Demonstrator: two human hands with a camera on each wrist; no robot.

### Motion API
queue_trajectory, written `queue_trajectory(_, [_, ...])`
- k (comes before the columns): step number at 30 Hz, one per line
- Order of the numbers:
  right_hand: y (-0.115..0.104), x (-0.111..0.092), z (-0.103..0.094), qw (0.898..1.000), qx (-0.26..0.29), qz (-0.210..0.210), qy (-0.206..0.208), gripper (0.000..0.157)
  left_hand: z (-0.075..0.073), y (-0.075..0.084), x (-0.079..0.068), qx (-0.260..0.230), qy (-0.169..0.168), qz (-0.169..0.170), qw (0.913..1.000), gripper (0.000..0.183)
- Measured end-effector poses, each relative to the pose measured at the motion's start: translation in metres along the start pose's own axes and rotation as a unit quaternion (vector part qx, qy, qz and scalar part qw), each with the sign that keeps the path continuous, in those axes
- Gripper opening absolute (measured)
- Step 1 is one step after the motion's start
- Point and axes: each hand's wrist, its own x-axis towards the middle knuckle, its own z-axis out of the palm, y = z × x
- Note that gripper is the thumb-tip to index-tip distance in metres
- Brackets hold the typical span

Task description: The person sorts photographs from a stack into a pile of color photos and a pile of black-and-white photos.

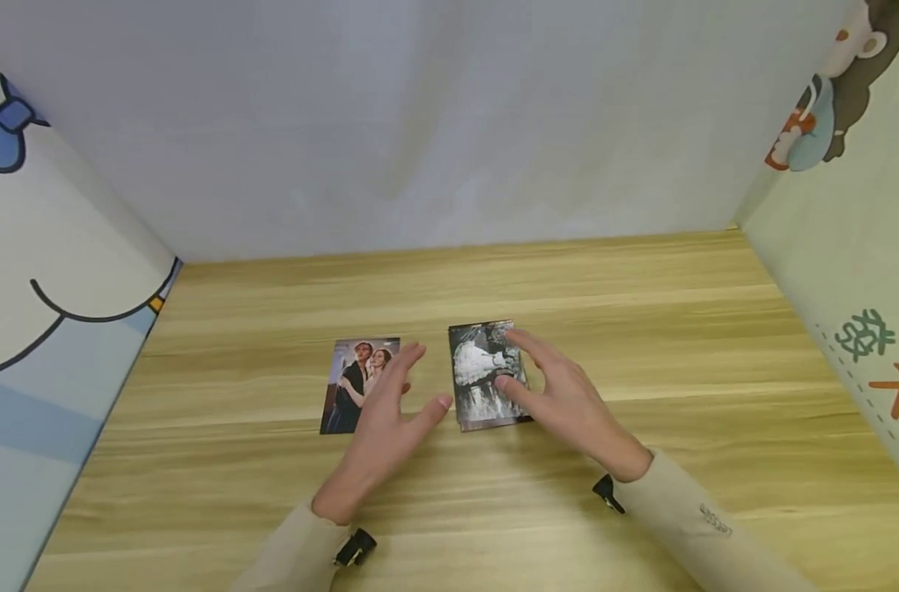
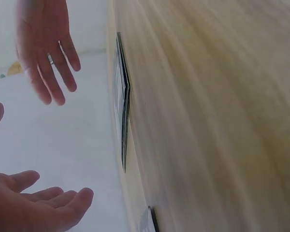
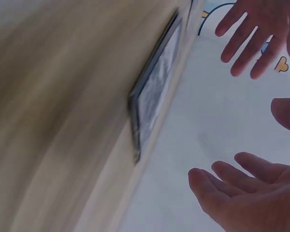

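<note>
A small stack of photo cards [image 1: 482, 374] lies on the wooden table, its top card a black-and-white picture with a white shape. To its left lies a colour photo card [image 1: 345, 390] showing a couple. My left hand [image 1: 382, 419] hovers between the two, overlapping the right side of the couple card in the head view, fingers extended and thumb apart. My right hand [image 1: 563, 395] is above the right edge of the stack, fingers relaxed. Both wrist views show the hands raised over the tabletop, palms facing each other, with nothing in them. In the right wrist view the stack [image 3: 157, 82] lies below the fingers.
The wood-grain table [image 1: 641, 329] meets a pale back wall [image 1: 434, 123]. Side panels printed with cartoons stand at left [image 1: 64, 247] and right [image 1: 849, 271]. Black clips [image 1: 355, 548] sit at the sleeve cuffs.
</note>
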Motion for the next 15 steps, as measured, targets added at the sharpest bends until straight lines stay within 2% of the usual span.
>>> queue_trajectory(7, [0.014,-0.003,-0.011,0.999,-0.025,0.029,-0.016,0.075,0.008,0.007,0.006,0.039,-0.052,-0.033,0.9973,0.09])
queue_trajectory(15, [0.022,-0.002,-0.018,0.996,-0.039,0.053,-0.055,0.086,0.014,0.012,0.013,0.087,-0.114,-0.049,0.9884,0.1])
